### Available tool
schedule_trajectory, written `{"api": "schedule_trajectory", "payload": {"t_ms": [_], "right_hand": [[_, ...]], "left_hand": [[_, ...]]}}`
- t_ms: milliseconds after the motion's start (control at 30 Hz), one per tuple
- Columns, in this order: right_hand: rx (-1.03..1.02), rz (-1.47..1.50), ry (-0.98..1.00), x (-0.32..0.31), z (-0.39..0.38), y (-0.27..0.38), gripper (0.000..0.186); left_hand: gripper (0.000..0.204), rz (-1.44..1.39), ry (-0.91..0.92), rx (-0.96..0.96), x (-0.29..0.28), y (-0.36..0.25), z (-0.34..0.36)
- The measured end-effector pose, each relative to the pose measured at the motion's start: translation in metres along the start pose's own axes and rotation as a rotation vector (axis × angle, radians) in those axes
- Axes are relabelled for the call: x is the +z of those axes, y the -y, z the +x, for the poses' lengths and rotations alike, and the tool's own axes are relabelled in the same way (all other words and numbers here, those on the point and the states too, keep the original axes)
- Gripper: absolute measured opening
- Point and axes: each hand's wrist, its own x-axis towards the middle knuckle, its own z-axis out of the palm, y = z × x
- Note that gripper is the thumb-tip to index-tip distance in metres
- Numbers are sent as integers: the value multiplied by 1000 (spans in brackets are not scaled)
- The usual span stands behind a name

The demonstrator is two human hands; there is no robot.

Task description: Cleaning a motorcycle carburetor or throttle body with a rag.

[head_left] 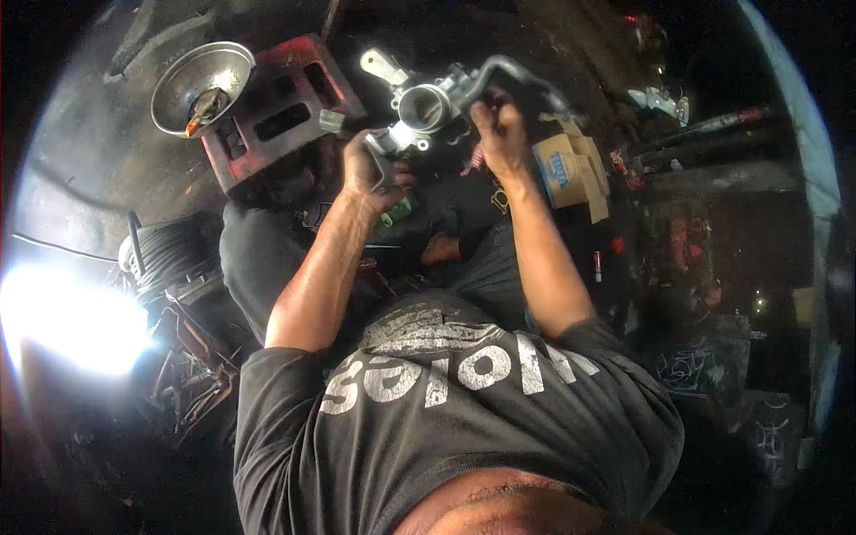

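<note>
Out in front of me I hold up a silvery metal throttle body with a round bore, brackets and a flat pale lever. My left hand is closed around its left lower end, by a metal bracket. On the other side, my right hand grips the part close to a curved grey hose that arches over the fingers. Some of the right fingers are hidden behind the part, and the hose end is blurred.
Left of the part lies a red-rimmed black crate, with a metal bowl holding a small object beside it. An opened cardboard box sits beyond my right wrist. Cable coils lie at left, near a glaring light. A red-and-white tube is at right.
</note>
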Motion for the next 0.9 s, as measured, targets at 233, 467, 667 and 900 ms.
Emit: {"api": "schedule_trajectory", "payload": {"t_ms": [233, 467, 667, 900], "right_hand": [[28, 168, 8, 18, 24, 4, 53], [133, 355, -143, 21, 26, -6, 63], [230, 553, -192, 23, 28, -11, 65], [268, 681, -220, 26, 22, -10, 64]], "left_hand": [[57, 126, -156, 106, 38, 11, -17], [68, 297, -231, 313, 33, 23, -9], [60, 735, -238, 883, -2, 34, 13], [90, 291, -247, 589, 36, 7, -16]]}}
